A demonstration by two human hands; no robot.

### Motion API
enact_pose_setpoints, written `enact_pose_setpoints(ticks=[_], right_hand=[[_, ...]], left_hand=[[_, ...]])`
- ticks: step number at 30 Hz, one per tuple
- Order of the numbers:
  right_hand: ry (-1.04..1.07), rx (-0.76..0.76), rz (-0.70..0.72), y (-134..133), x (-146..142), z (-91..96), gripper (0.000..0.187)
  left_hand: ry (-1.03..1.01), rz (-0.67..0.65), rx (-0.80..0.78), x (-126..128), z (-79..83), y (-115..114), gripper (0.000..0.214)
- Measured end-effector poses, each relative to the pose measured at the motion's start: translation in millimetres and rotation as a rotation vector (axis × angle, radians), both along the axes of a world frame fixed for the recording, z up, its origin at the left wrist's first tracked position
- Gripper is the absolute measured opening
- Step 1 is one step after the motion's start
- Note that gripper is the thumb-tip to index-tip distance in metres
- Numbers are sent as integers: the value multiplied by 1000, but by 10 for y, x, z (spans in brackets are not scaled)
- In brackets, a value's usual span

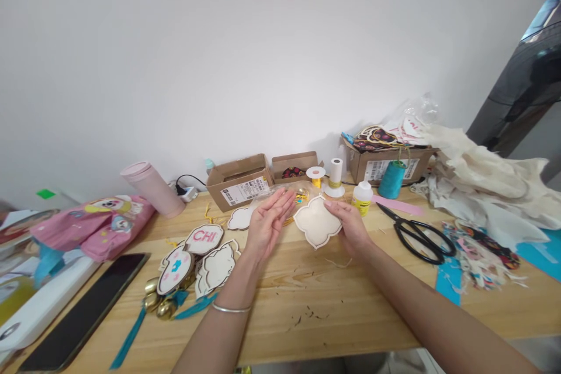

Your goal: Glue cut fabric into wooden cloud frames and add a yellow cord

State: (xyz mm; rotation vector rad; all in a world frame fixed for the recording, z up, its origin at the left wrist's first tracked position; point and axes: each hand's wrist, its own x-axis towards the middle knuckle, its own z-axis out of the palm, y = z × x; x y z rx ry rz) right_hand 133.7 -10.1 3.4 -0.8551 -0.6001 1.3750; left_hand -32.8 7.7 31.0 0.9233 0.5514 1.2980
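My right hand (350,223) grips the right edge of a cream, cloth-faced piece (317,221) with a scalloped outline and a dark-stitched border. My left hand (270,219) is held palm up beside it, fingers stretched out, apart from the piece. Nothing can be made out in that palm. Behind the left hand lies a white cloud-shaped piece (239,219). To the left are a finished-looking "CHI" piece (204,238), an ornament with a blue flower (176,269), several scalloped blanks (214,269) and gold bells (165,307) with teal tassels.
Black scissors (418,234), a glue bottle (363,196) and a teal thread cone (392,179) stand or lie on the right. Cardboard boxes (239,181) line the wall. A pink tumbler (153,188), a pink pouch (99,225) and a phone (83,312) are at left.
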Motion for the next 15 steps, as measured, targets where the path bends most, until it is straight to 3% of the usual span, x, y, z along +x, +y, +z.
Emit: enact_pose_setpoints(ticks=[15], right_hand=[[-30, 4, 0, 3, -4, -7, 27]], left_hand=[[57, 17, 94, 22, -4, -32, 51]])
